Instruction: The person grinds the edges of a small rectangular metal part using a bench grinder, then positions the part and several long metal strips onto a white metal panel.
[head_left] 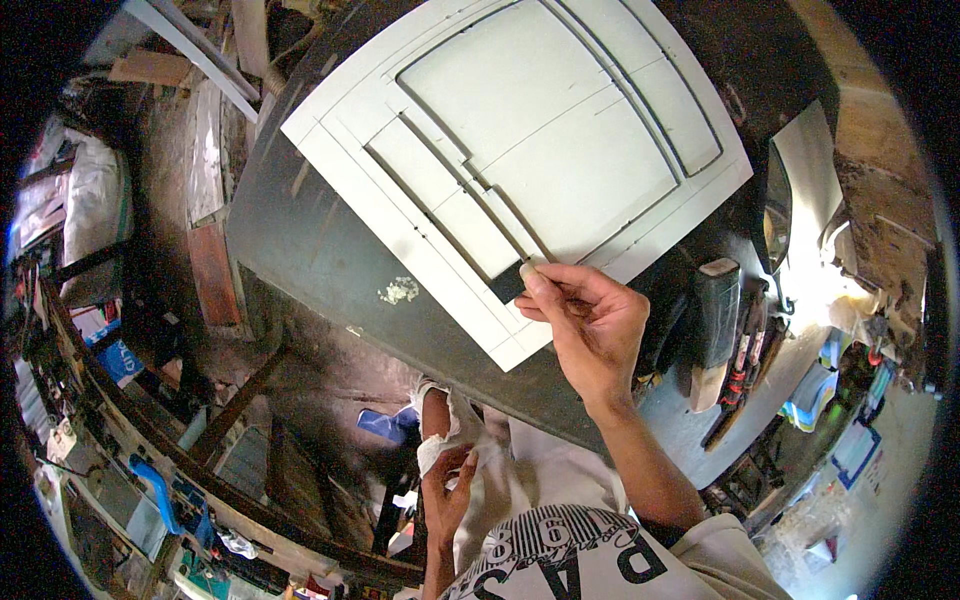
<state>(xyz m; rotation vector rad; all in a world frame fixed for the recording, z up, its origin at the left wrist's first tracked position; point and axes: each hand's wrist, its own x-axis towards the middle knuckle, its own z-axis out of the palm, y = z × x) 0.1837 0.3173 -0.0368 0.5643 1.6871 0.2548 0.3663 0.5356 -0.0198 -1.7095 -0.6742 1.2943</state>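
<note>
A large white sheet (560, 110) lies tilted across a dark tabletop (310, 235). It bears pencil lines and dark narrow lines or slits, forming rounded rectangles and a stepped outline. My right hand (595, 320) is over its near corner, thumb and fingertips pinched together. Beside the fingertips is a small dark patch (508, 284); I cannot tell whether it is a loose piece or a gap in the sheet. What the pinch holds is too small to make out. My left hand (447, 495) hangs low by my leg, fingers loosely apart, holding nothing.
Right of the sheet lie a dark block-shaped tool (716, 315) and red-handled tools (738, 380). A curved dark-framed piece (776, 210) stands near the table's right side. Shelves of clutter (190, 500) curve along the left, with a blue object (380, 425) on the floor.
</note>
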